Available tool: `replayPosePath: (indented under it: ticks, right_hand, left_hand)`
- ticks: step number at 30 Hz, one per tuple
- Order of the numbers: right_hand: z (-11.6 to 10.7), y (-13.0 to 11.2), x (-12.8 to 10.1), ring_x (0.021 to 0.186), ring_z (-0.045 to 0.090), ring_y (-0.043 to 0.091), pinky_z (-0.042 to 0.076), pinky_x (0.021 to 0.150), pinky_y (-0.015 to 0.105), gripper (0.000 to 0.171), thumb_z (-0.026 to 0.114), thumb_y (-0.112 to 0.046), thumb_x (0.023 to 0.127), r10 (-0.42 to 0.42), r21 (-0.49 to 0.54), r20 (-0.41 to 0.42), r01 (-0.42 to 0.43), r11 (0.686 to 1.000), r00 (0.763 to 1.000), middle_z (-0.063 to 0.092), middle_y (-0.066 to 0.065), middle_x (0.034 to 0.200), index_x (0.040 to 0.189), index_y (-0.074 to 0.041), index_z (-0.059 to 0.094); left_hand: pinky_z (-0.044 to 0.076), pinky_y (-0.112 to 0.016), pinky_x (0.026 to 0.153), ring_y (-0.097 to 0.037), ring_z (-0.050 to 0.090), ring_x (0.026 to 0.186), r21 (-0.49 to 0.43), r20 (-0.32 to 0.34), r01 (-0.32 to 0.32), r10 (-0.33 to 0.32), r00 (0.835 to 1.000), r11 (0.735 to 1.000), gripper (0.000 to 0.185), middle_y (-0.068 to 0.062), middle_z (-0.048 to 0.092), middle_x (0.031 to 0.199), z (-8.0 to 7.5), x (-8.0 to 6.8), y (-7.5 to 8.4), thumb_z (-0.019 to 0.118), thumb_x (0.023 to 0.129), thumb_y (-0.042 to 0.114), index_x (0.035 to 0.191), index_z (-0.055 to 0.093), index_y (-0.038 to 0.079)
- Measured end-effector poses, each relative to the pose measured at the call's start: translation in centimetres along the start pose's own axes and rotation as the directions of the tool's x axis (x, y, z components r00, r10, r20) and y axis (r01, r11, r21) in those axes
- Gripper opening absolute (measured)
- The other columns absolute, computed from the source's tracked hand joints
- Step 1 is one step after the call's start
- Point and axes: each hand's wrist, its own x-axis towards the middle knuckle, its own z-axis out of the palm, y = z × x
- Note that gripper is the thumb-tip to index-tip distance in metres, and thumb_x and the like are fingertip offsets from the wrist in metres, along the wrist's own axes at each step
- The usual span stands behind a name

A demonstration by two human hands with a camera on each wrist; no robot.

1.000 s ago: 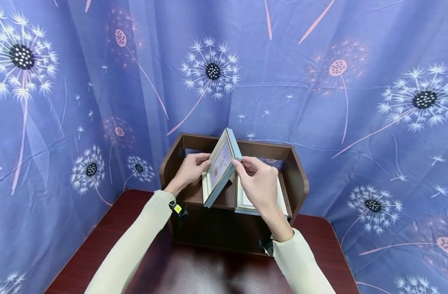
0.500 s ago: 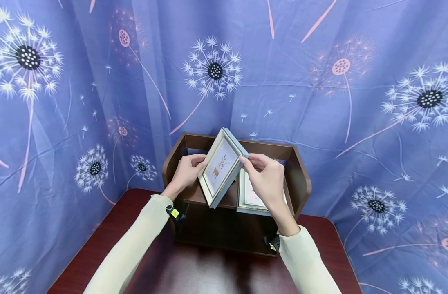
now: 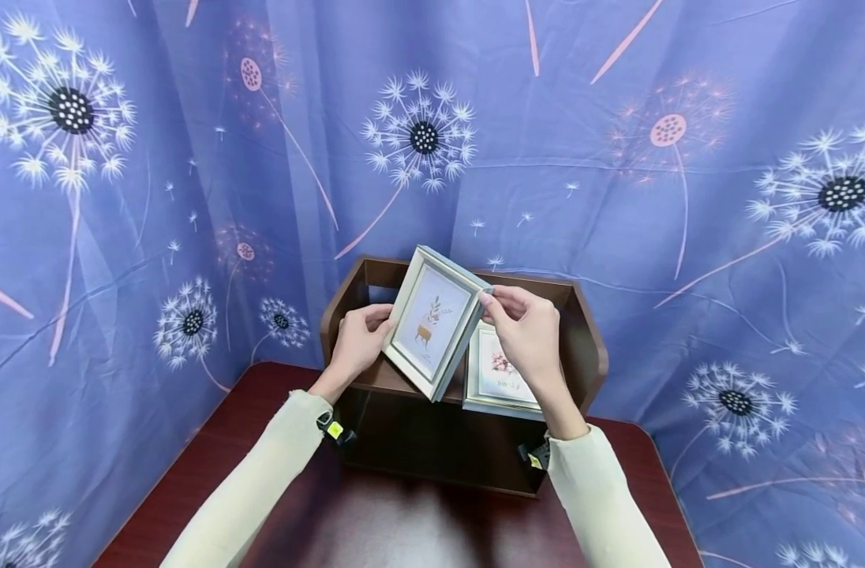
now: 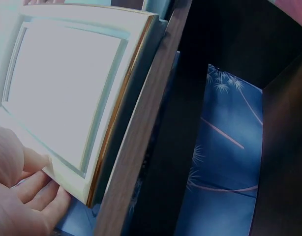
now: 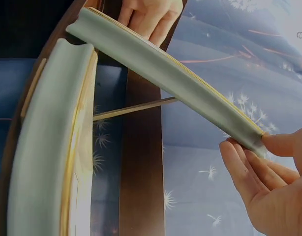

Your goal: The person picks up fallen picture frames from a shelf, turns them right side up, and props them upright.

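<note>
A pale grey-green picture frame (image 3: pixel 434 321) with a plant print is held tilted above a dark wooden shelf (image 3: pixel 589 347). My left hand (image 3: pixel 357 341) grips its left edge; my right hand (image 3: pixel 523 325) pinches its upper right corner. In the left wrist view the frame (image 4: pixel 62 98) shows its gold inner trim, with my left hand's fingers (image 4: pixel 30 189) curled under its lower corner. In the right wrist view my right hand's fingertips (image 5: pixel 242 164) pinch the frame's edge (image 5: pixel 166 73). A second frame (image 3: pixel 502 375), with a flower print, lies on the shelf's top to the right.
The shelf stands at the back of a dark red table (image 3: pixel 418 528), with an open compartment (image 3: pixel 439 446) under its top board. A blue curtain with dandelion prints (image 3: pixel 653 197) hangs close behind and on both sides.
The held frame has turned from edge-on so its printed face shows to me, and has shifted slightly right. Both hands keep their hold. The flower-print frame is more uncovered.
</note>
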Motion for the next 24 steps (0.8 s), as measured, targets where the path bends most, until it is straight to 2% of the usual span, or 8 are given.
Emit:
replayPosePath:
  ticks: [5, 12, 15, 18, 24]
  right_hand:
    - [-0.1, 0.6, 0.9, 0.086, 0.08, 0.041, 0.066, 0.076, 0.039, 0.031, 0.075, -0.012, 0.098, 0.036, 0.051, 0.028, -0.037, 0.998, 0.999, 0.078, 0.029, 0.107, 0.119, 0.01, 0.074]
    - [-0.1, 1.6, 2.3, 0.082, 0.082, 0.022, 0.065, 0.079, 0.039, 0.034, 0.073, -0.012, 0.099, 0.084, 0.083, 0.046, -0.088, 0.993, 0.995, 0.076, 0.03, 0.115, 0.125, 0.011, 0.071]
    - [-0.1, 2.1, 3.0, 0.092, 0.081, 0.027, 0.065, 0.083, 0.038, 0.036, 0.071, -0.011, 0.1, 0.099, 0.097, 0.066, -0.105, 0.99, 0.993, 0.074, 0.031, 0.121, 0.128, 0.011, 0.069]
    - [0.1, 2.5, 3.6, 0.103, 0.078, 0.035, 0.064, 0.086, 0.035, 0.037, 0.07, -0.01, 0.101, 0.117, 0.108, 0.089, -0.127, 0.986, 0.989, 0.072, 0.03, 0.125, 0.131, 0.011, 0.068]
    - [0.5, 2.7, 4.5, 0.116, 0.073, 0.041, 0.063, 0.087, 0.025, 0.038, 0.067, -0.008, 0.102, 0.145, 0.141, 0.135, -0.164, 0.976, 0.98, 0.07, 0.031, 0.131, 0.134, 0.012, 0.065]
  left_hand:
    - [0.061, -0.045, 0.096, -0.027, 0.077, 0.112, 0.003, -0.054, -0.02, 0.02, 0.998, 1.0, 0.027, -0.014, 0.08, 0.12, 0.2, -0.9, 0.1, 0.071, 0.1, 0.013, 0.126, 0.076, 0.007]
    - [0.062, -0.042, 0.09, -0.026, 0.078, 0.106, 0.009, -0.134, -0.026, 0.027, 0.991, 1.0, 0.026, -0.013, 0.08, 0.116, 0.3, -2.4, 0.4, 0.071, 0.099, 0.012, 0.125, 0.076, 0.008]
    - [0.062, -0.041, 0.091, -0.026, 0.078, 0.108, -0.025, -0.169, -0.021, 0.017, 0.985, 0.999, 0.027, -0.014, 0.08, 0.117, 0.6, -3.0, 0.4, 0.072, 0.099, 0.011, 0.125, 0.076, 0.007]
    - [0.062, -0.042, 0.095, -0.028, 0.077, 0.111, -0.089, -0.192, 0.005, -0.022, 0.981, 0.996, 0.029, -0.016, 0.079, 0.119, 0.9, -3.7, 0.4, 0.072, 0.099, 0.009, 0.127, 0.075, 0.005]
    - [0.058, -0.048, 0.103, -0.035, 0.073, 0.118, -0.237, -0.23, 0.056, -0.112, 0.967, 0.97, 0.033, -0.023, 0.075, 0.124, 1.3, -4.7, 0.9, 0.068, 0.099, 0.002, 0.131, 0.071, -0.002]
